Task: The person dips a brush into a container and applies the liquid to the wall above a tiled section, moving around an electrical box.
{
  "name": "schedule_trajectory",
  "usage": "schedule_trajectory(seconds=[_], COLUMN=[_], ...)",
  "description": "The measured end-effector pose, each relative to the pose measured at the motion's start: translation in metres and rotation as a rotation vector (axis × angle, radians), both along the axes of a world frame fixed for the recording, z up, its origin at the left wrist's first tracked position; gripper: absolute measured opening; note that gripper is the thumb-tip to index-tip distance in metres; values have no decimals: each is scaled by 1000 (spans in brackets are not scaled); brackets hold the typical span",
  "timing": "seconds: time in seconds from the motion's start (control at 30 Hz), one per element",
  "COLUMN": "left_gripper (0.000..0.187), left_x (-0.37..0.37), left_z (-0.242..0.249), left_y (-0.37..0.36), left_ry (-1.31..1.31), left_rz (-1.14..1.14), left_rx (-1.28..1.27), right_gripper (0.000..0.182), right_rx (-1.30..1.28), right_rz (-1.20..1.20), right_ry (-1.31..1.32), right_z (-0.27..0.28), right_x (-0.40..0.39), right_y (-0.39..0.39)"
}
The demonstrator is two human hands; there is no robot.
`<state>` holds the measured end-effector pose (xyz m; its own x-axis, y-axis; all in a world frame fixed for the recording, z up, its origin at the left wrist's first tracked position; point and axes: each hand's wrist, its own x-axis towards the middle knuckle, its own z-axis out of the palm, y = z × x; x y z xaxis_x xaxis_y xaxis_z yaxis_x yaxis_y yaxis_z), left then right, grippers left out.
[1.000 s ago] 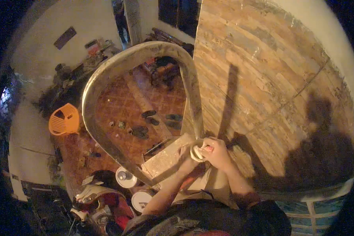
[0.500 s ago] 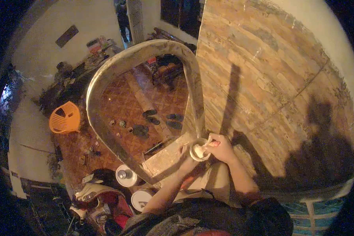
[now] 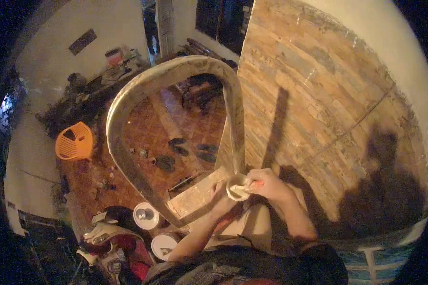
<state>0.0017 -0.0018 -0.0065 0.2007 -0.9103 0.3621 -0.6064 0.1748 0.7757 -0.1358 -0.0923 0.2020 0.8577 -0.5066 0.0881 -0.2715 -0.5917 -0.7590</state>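
Observation:
A small round pot (image 3: 237,195) of pale, creamy paint is held near my lap, its mouth facing up. My left hand (image 3: 219,194) is closed around the pot's left side, its fingers partly hidden. Between the fingers of my right hand (image 3: 271,184) is a paintbrush (image 3: 257,184) with an orange-red handle; its pale bristles dip inside the pot. Just beyond both hands rises a large curved frame (image 3: 116,118) with a pale, patchy surface. Its lower part reaches down beside a light wooden board (image 3: 197,192).
Two round white-lidded containers (image 3: 146,216) (image 3: 164,246) stand left of my lap. An orange plastic chair (image 3: 75,142) is farther left, and dark sandals (image 3: 165,163) lie on the reddish floor. A wood-patterned surface (image 3: 314,114) fills the right side.
The brush has tilted, and its bristles now lie lower and farther left in the pot. Both hands and the pot sit slightly lower and more to the left in view.

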Motion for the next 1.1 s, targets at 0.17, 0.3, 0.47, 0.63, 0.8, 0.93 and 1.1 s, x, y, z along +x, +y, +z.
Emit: schedule_trajectory(seconds=[0.17,0.3,0.47,0.63,0.8,0.93,1.1], left_gripper=[57,61,66,69,69,70,68], left_x=[0,0,7,2,2,0,0], left_z=[-8,-10,6,6,10,8,-12], left_y=[3,1,1,1,2,3,0], left_ry=[-4,19,-104,-107,-97,-117,-186], left_rz=[12,6,6,33,30,61,45], left_rx=[-16,-25,-41,3,25,14,31], right_gripper=[15,21,15,12,17,20,19], right_rx=[-165,-78,-106,-166,-150,-122,-138], right_rz=[301,332,399,442,460,409,313], right_ry=[172,277,195,176,184,247,217], right_z=[13,19,23,16,18,23,28], right_x=[23,28,27,27,27,26,22], right_y=[-12,-13,-13,-20,-22,-21,-22])
